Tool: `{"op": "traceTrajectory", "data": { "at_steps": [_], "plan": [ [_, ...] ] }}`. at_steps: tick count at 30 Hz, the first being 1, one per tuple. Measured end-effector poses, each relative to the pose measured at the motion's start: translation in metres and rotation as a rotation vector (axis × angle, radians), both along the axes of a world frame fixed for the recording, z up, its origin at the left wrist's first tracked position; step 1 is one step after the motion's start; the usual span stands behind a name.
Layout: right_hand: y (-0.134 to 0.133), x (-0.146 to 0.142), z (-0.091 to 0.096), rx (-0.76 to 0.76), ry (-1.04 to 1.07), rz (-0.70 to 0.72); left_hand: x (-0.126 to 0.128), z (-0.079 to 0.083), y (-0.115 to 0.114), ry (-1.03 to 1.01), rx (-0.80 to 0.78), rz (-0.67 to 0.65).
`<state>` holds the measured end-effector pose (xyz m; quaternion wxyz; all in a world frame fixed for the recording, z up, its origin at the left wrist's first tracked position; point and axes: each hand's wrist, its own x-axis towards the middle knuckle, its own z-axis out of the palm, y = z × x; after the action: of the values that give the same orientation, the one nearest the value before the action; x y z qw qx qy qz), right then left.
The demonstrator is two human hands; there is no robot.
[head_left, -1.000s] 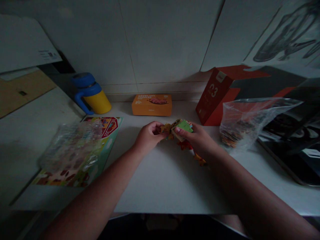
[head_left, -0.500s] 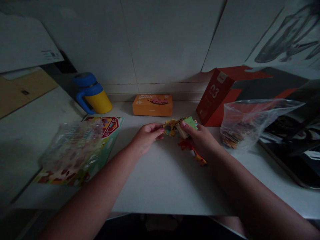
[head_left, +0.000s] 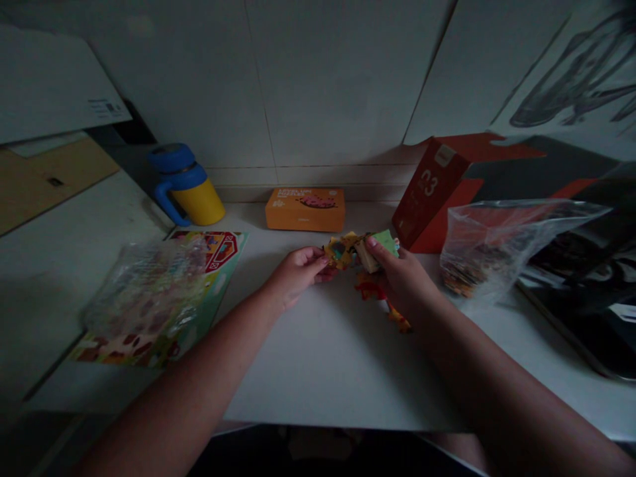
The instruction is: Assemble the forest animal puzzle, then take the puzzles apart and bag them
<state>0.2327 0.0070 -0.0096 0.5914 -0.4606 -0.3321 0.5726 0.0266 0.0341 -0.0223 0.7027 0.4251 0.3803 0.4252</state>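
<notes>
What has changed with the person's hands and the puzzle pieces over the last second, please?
The right hand, pinching the green jigsaw piece, has moved right, toward the red box, and away from the left hand, whose fingers have straightened. Nothing was clearly let go. The orange box, blue-and-yellow cup and plastic bag stayed put.

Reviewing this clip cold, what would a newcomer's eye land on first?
First come the two bare hands, the left hand and right hand, meeting mid-counter at a clump of colourful jigsaw pieces. To the right stands a red box, beside a clear plastic bag of puzzle pieces. At back left, a blue-and-yellow lidded bottle catches the eye.
</notes>
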Motion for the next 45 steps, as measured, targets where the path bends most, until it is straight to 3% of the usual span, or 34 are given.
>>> {"op": "traceTrajectory", "data": {
  "at_steps": [4, 8, 15, 21, 24, 27, 30, 32, 34, 36, 40, 45],
  "plan": [
    [0.001, -0.005, 0.004, 0.049, 0.093, -0.103, 0.014, -0.004, -0.003, -0.047, -0.053, 0.095],
    [-0.003, -0.014, 0.003, 0.061, 0.084, -0.055, 0.028, -0.009, -0.006, -0.066, -0.021, 0.092],
    [-0.009, -0.023, -0.002, 0.074, -0.050, -0.086, 0.030, -0.014, -0.006, 0.020, 0.267, 0.059],
    [-0.012, -0.023, -0.005, 0.098, -0.297, -0.006, 0.022, -0.016, 0.004, 0.044, 0.306, 0.165],
    [-0.014, -0.016, -0.001, 0.186, -0.615, 0.042, 0.007, -0.012, 0.012, 0.276, 0.445, 0.203],
    [-0.014, -0.007, 0.007, 0.404, -1.038, 0.093, -0.012, -0.003, 0.015, 0.717, 0.746, 0.249],
    [-0.015, -0.006, 0.012, 0.576, -1.243, 0.218, -0.025, 0.006, 0.011, 0.980, 1.026, 0.033],
    [-0.017, -0.008, 0.011, 0.558, -1.271, 0.249, -0.027, 0.011, 0.007, 1.028, 1.117, -0.144],
    [-0.018, -0.010, 0.008, 0.488, -1.288, 0.233, -0.026, 0.015, 0.004, 1.028, 1.129, -0.207],
    [-0.019, -0.011, 0.003, 0.445, -1.304, 0.194, -0.024, 0.019, 0.002, 0.990, 1.085, -0.184],
    [-0.016, -0.010, -0.007, 0.509, -1.299, 0.160, -0.026, 0.019, 0.003, 0.796, 0.928, -0.171],
    [-0.010, -0.010, -0.008, 0.569, -1.278, 0.354, -0.025, 0.014, 0.004, 0.609, 0.838, -0.184]
  ]
}}
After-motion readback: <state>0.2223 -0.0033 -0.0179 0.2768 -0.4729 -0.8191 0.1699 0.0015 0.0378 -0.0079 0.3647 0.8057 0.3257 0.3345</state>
